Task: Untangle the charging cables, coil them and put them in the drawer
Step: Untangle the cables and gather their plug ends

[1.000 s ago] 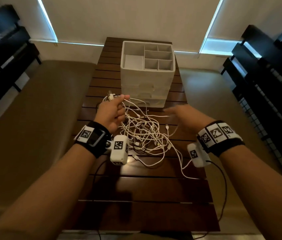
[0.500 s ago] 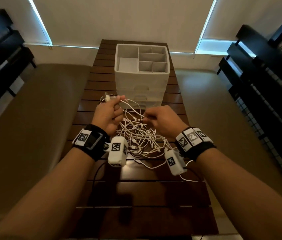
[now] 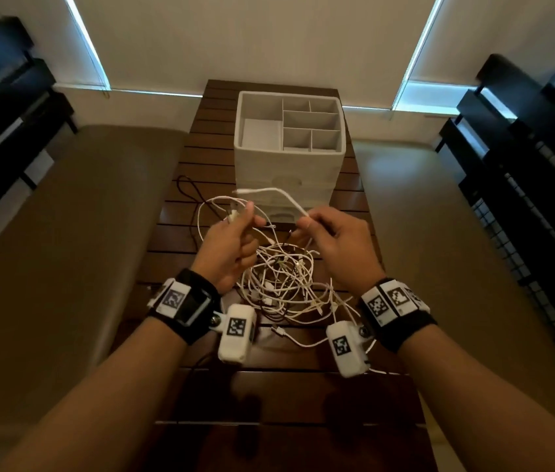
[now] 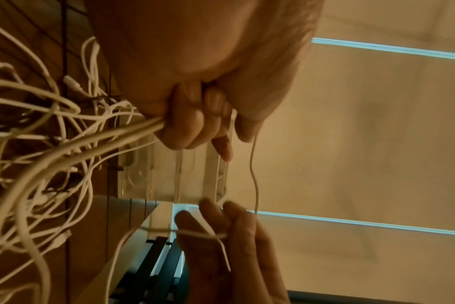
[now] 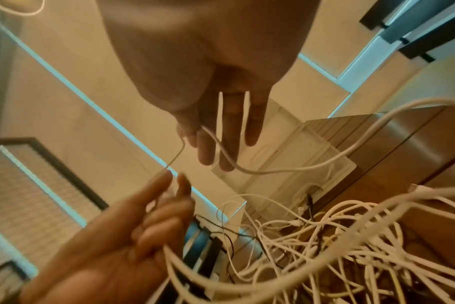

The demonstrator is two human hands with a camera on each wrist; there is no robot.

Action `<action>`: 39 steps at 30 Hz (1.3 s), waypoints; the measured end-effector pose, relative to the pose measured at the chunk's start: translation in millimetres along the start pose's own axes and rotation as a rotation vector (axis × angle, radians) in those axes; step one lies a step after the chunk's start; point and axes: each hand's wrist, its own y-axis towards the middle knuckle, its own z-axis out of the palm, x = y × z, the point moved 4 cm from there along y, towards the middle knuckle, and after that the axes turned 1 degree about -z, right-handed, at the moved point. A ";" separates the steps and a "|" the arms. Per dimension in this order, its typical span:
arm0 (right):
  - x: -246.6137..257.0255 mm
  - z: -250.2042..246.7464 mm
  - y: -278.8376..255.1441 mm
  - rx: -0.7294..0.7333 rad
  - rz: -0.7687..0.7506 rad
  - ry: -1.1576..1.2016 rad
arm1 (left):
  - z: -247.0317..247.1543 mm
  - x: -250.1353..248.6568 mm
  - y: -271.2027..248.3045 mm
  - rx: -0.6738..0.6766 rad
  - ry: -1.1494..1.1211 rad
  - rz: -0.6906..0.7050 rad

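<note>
A tangle of white charging cables (image 3: pixel 283 284) lies on the dark slatted table (image 3: pixel 269 403), in front of the white drawer unit (image 3: pixel 289 172). My left hand (image 3: pixel 245 219) is lifted above the heap's left side. It grips a bundle of cable strands (image 4: pixel 133 131) in curled fingers. My right hand (image 3: pixel 303 226) pinches one white cable (image 3: pixel 286 199) between thumb and fingers. That cable's free plug end arcs up and left in front of the drawers. In the right wrist view the pinched cable (image 5: pixel 221 148) trails down to the heap (image 5: pixel 351 246).
The drawer unit's top is an open organiser tray (image 3: pixel 341 131) with several compartments. A thin black cord (image 3: pixel 187 189) lies on the table left of the heap. Tan benches (image 3: pixel 65 267) flank the table, with dark shelving (image 3: pixel 525 165) along both walls.
My right hand came in from the right, took hold of one cable in the tangle and lifted its end. My left hand rose a little, still gripping its strands.
</note>
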 end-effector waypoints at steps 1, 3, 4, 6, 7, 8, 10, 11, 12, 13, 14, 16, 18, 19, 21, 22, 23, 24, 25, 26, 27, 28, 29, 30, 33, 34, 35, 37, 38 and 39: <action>3.7 5.9 -3.5 0.056 -0.028 -0.012 | 6.2 1.4 -3.3 0.034 -0.004 0.011; 4.8 21.5 -12.9 0.206 -0.078 -0.061 | 16.4 -0.2 -6.0 0.048 0.002 0.046; 2.2 28.5 -17.0 0.269 -0.092 -0.074 | 19.9 -2.8 -5.9 0.032 0.016 0.071; -3.1 36.6 -23.0 0.322 -0.092 -0.098 | 25.7 -7.4 -4.5 0.011 0.055 0.119; -4.5 38.0 -24.7 0.324 -0.086 -0.111 | 28.3 -8.7 -3.9 0.004 0.081 0.132; -4.7 38.1 -26.1 0.322 -0.084 -0.118 | 30.3 -9.3 -3.3 -0.006 0.105 0.134; -4.6 37.3 -29.6 0.288 -0.080 -0.120 | 34.0 -10.6 -3.4 -0.014 0.139 0.127; -4.3 35.6 -31.4 0.246 -0.073 -0.107 | 35.6 -11.3 -3.3 -0.012 0.149 0.127; -6.1 33.4 -32.8 0.186 -0.051 -0.078 | 36.5 -12.5 -2.8 -0.002 0.145 0.136; -9.5 30.9 -33.5 0.118 -0.015 -0.040 | 37.3 -14.0 -2.4 0.019 0.125 0.152; -13.4 28.4 -34.2 0.056 0.026 -0.005 | 37.9 -16.0 -1.8 0.045 0.100 0.175; -22.6 26.6 -36.8 -0.003 0.094 0.032 | 37.2 -19.6 1.0 0.080 0.071 0.220; -28.1 30.2 -40.9 0.034 0.141 0.062 | 35.9 -22.7 3.3 0.076 0.072 0.242; -28.5 32.6 -42.9 0.069 0.149 0.060 | 35.8 -23.8 4.1 0.076 0.091 0.252; -25.3 37.6 -43.9 0.142 0.126 0.029 | 39.1 -23.5 4.4 0.094 0.169 0.276; -23.1 40.3 -43.2 0.175 0.106 0.022 | 41.2 -21.8 4.6 0.105 0.213 0.287; -21.0 42.8 -41.5 0.198 0.086 0.019 | 42.5 -19.4 5.4 0.112 0.252 0.294; -18.9 44.4 -39.8 0.207 0.064 0.011 | 43.2 -16.7 6.7 0.111 0.284 0.298; -17.3 45.0 -38.1 0.205 0.040 -0.004 | 42.5 -14.5 8.7 0.104 0.312 0.299; -15.7 44.7 -36.9 0.190 0.019 -0.013 | 41.4 -13.0 10.9 0.094 0.340 0.303; -14.1 43.1 -36.6 0.162 0.001 -0.009 | 39.3 -12.7 12.4 0.082 0.369 0.312; -13.0 40.6 -36.6 0.125 -0.015 0.005 | 36.9 -13.0 13.2 0.068 0.396 0.323; -11.4 37.7 -36.8 0.094 -0.033 0.018 | 33.7 -13.9 13.4 0.049 0.414 0.332; -10.1 35.5 -37.1 0.083 -0.045 0.029 | 29.9 -14.9 13.8 0.027 0.423 0.335; -18.7 38.3 -38.5 0.213 -0.004 -0.034 | 22.0 -18.3 12.7 -0.052 0.447 0.350; -23.8 40.5 -39.1 0.280 0.033 -0.084 | 21.8 -19.1 11.5 -0.061 0.457 0.363; -28.2 41.4 -39.6 0.324 0.062 -0.125 | 22.7 -19.5 10.0 -0.053 0.459 0.368; -28.1 38.9 -37.9 0.345 0.080 -0.145 | 27.1 -19.5 7.0 -0.015 0.430 0.353; -25.1 37.6 -35.0 0.349 0.079 -0.143 | 29.6 -19.4 5.8 0.006 0.404 0.338; -21.1 36.4 -31.9 0.353 0.084 -0.140 | 32.1 -19.4 4.4 0.033 0.368 0.321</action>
